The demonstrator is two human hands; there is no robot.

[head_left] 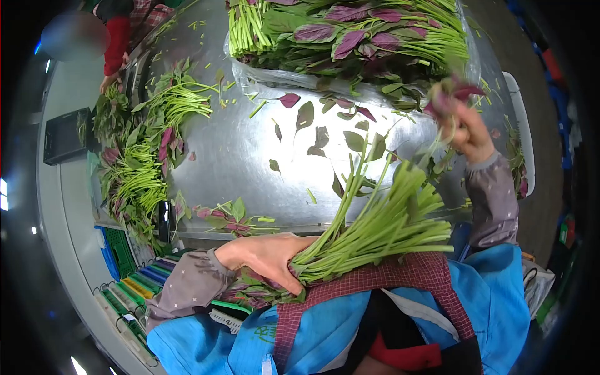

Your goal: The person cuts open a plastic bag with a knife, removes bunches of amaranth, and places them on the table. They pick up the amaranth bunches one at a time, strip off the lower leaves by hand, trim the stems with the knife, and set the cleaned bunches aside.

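The bunch of leafy greens (387, 231) I'm watching has bright green stems and purple-tinged leaves. The apron (400, 265) is maroon with a fine pale check, the jacket (490, 300) sky blue, the sleeve covers (494, 206) greyish mauve flecked white, the tabletop (237, 162) silver, a co-worker's sleeve (117, 47) red.

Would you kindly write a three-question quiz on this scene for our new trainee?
1. What does the raised right hand hold?
2. True or false: clear plastic shows along the near edge of the big pile of greens.
3. Which hand grips the bunch of stems close to the person's body? A) right B) left C) both

Key:
1. Leaves, partly purple, though blurred.
2. True.
3. B, the left hand.
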